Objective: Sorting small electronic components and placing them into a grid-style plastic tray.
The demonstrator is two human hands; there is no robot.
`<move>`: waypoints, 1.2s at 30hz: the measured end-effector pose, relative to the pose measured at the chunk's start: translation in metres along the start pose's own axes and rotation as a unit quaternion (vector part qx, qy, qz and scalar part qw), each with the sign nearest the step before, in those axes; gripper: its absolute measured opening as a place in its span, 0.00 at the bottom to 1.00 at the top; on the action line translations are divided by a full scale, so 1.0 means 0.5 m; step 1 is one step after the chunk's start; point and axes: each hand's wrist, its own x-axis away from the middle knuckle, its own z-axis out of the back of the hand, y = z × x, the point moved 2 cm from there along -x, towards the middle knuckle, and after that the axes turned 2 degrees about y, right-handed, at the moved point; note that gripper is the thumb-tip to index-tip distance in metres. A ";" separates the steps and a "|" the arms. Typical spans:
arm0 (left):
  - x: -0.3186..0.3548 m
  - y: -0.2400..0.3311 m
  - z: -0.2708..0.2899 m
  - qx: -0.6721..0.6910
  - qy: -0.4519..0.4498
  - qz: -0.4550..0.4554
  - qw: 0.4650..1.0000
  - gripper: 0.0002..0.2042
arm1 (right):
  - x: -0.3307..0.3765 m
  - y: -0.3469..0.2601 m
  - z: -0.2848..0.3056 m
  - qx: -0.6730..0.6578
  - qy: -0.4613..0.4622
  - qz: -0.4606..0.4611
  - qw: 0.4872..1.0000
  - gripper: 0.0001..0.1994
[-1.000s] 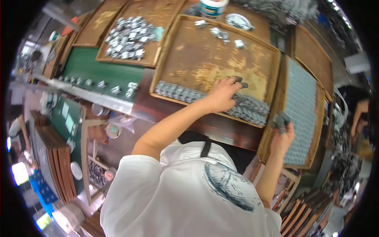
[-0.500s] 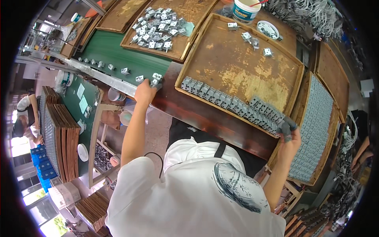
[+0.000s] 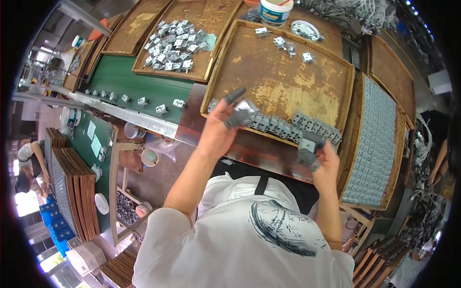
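Observation:
My left hand (image 3: 222,124), with grey coverings on its fingertips, holds a small silvery metal block (image 3: 247,106) over the near left edge of a worn wooden tray (image 3: 269,77). One of its fingers points outward, away from the block. At the tray's near right edge, my right hand (image 3: 321,156), also with grey fingertips, grips another small metal block (image 3: 307,145), partly covered by the fingers. Lined up along the tray's near side are several similar blocks (image 3: 271,126), with a second short row (image 3: 314,125) behind them at the right.
On the green conveyor (image 3: 144,79) at left, several blocks (image 3: 142,101) sit in a line. Beyond it, a tray holds a pile of blocks (image 3: 173,45). A white bucket (image 3: 275,12) and a shallow dish (image 3: 305,30) stand behind my tray. A filled tray (image 3: 372,149) lies at right.
My left hand has come off the conveyor to the right with a metal block. My right hand has moved left and nearer to me from the row's end, and a block now shows in it.

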 end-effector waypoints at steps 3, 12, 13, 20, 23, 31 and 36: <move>0.005 -0.004 -0.094 0.012 -0.091 0.046 0.995 0.22 | -0.002 -0.037 -0.008 0.201 0.012 0.065 0.977 0.16; 0.024 -0.036 -0.163 -0.179 -0.215 -0.047 0.959 0.16 | -0.001 -0.084 0.009 0.370 0.038 0.240 0.897 0.13; 0.025 -0.041 -0.168 -0.172 -0.221 -0.031 0.960 0.16 | 0.000 -0.084 0.013 0.371 0.043 0.237 0.897 0.13; 0.045 -0.087 -0.198 -0.317 -0.202 -0.068 0.924 0.18 | -0.002 -0.060 0.037 0.436 0.038 0.258 0.861 0.12; 0.042 -0.115 -0.211 -0.341 -0.182 -0.075 0.919 0.21 | -0.005 -0.028 0.039 0.467 0.068 0.279 0.836 0.13; 0.019 -0.140 -0.236 -0.545 -0.223 -0.270 0.762 0.31 | 0.000 -0.022 0.059 0.358 0.051 0.115 0.925 0.16; 0.022 -0.156 -0.239 -0.509 -0.287 -0.340 0.737 0.31 | -0.009 0.008 0.100 0.273 -0.078 0.059 0.957 0.22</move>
